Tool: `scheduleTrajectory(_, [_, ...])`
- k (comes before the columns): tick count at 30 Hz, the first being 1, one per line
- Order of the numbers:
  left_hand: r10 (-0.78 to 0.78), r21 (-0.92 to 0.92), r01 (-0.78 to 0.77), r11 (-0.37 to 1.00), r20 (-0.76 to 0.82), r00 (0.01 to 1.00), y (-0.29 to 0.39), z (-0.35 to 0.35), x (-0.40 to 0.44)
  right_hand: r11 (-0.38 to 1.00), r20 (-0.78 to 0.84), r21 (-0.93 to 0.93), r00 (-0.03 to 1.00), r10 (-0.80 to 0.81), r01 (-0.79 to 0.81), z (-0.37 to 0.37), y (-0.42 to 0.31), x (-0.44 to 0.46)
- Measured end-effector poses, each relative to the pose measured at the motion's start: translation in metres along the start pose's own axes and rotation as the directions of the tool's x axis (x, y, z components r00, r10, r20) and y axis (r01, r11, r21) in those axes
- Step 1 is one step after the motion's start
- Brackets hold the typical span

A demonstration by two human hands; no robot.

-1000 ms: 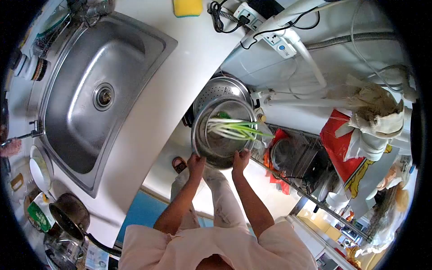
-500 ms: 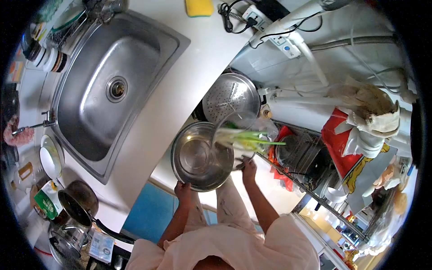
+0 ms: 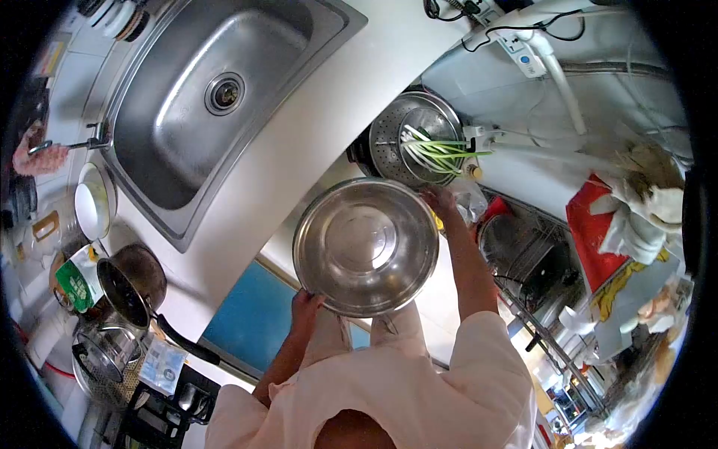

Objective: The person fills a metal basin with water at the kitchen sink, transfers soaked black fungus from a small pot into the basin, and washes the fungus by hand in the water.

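Note:
A wide stainless steel basin [image 3: 363,236] is held in front of my body, its round inside facing up with nothing in it. My left hand [image 3: 307,305] grips its rim at the lower left. My right hand [image 3: 440,200] is between the basin's upper right rim and a small metal bowl [image 3: 419,121]; its fingers are dark and partly hidden, so their grip is unclear. Several scallions [image 3: 435,153] lie in that bowl, green ends sticking out to the right. Beneath the bowl is a perforated steamer pot [image 3: 384,142].
A steel sink [image 3: 187,123] is set in the white counter [image 3: 288,157] at the left. A saucepan [image 3: 131,280] with a black handle and a white bowl [image 3: 91,209] stand beyond its near end. To the right are a wire rack [image 3: 553,329], a red bag [image 3: 591,224] and a power strip [image 3: 523,56].
The bowl of scallions, blurred above the basin before, now rests over the steamer pot. My right hand has moved up and right. More of the basin shows, and the view has shifted.

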State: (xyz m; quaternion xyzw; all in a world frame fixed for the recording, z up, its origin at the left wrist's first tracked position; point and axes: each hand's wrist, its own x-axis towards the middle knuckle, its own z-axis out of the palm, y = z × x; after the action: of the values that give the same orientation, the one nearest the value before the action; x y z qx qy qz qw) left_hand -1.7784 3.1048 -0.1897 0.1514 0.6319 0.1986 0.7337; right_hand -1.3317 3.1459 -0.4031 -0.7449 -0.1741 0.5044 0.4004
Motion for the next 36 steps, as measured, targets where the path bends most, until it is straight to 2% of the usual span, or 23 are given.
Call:
scheduleTrajectory(2, [0.039,-0.065,-0.034,0.997,0.077,0.996,0.011,0.011,-0.007,0.996,0.025,-0.023,0.996,0.083,-0.082,-0.019,-0.024,-0.035])
scheduleTrajectory(4, [0.106,-0.144,-0.083,0.986,0.155,0.982,0.030,0.029,-0.019,0.993,-0.017,-0.006,0.993,0.118,-0.118,-0.037,-0.038,-0.076])
scheduleTrajectory(7, [0.143,-0.060,-0.134,0.989,0.189,0.971,0.073,0.052,-0.052,0.992,-0.123,0.032,0.985,0.125,-0.122,-0.054,-0.065,-0.133])
scheduleTrajectory(10, [0.169,-0.154,-0.144,0.977,0.163,0.972,0.107,0.068,-0.079,0.992,-0.191,0.095,0.977,0.095,-0.078,-0.061,-0.102,-0.175])
scheduleTrajectory(14, [0.263,-0.274,-0.207,0.939,0.186,0.947,0.152,0.070,-0.106,0.957,-0.150,0.277,0.988,-0.042,0.083,-0.036,-0.167,-0.195])
scheduleTrajectory(15, [0.284,-0.294,-0.222,0.930,0.187,0.940,0.160,0.065,-0.109,0.947,-0.154,0.314,0.988,-0.018,0.066,-0.022,-0.191,-0.198])
scheduleTrajectory(19, [0.418,-0.378,-0.357,0.854,0.093,0.903,0.190,0.044,-0.112,0.932,0.007,0.307,0.978,-0.206,0.194,0.043,-0.291,-0.217])
scheduleTrajectory(20, [0.363,-0.384,-0.332,0.861,0.010,0.932,0.203,0.041,-0.121,0.930,0.013,0.287,0.970,-0.244,0.230,0.059,-0.309,-0.214])
scheduleTrajectory(22, [0.513,-0.175,-0.507,0.844,-0.011,0.858,0.211,0.020,-0.110,0.927,0.049,0.245,0.951,-0.304,0.284,0.092,-0.359,-0.212])
scheduleTrajectory(24, [0.410,-0.221,-0.427,0.877,-0.118,0.904,0.229,0.015,-0.107,0.901,0.108,0.176,0.902,-0.419,0.397,0.126,-0.401,-0.201])
scheduleTrajectory(25, [0.430,-0.365,-0.438,0.821,-0.109,0.896,0.239,0.014,-0.101,0.876,0.148,0.165,0.867,-0.475,0.452,0.142,-0.421,-0.188])
scheduleTrajectory(27, [0.456,-0.623,-0.412,0.665,-0.097,0.884,0.244,0.004,-0.083,0.769,0.202,-0.082,0.767,-0.610,0.633,0.175,-0.455,-0.141])
scheduleTrajectory(28, [0.446,-0.435,-0.497,0.751,-0.220,0.867,0.246,-0.001,-0.070,0.674,0.243,-0.167,0.693,-0.679,0.719,0.192,-0.470,-0.117])
scheduleTrajectory(30, [0.440,-0.486,-0.509,0.710,-0.258,0.860,0.269,0.001,-0.070,0.391,0.299,-0.342,0.493,-0.817,0.855,0.231,-0.511,-0.070])
scheduleTrajectory(32, [0.440,-0.481,-0.521,0.705,-0.279,0.854,0.275,-0.006,-0.042,0.039,0.347,-0.516,0.251,-0.903,0.856,0.269,-0.547,-0.032])
scheduleTrajectory(35, [0.359,-0.434,-0.511,0.742,-0.386,0.850,0.317,0.007,-0.054,-0.261,0.466,-0.511,0.009,-0.885,0.819,0.314,-0.589,0.027])
scheduleTrajectory(36, [0.381,-0.429,-0.520,0.739,-0.371,0.847,0.324,0.006,-0.046,-0.299,0.552,-0.590,0.104,-0.827,0.750,0.324,-0.605,0.032])
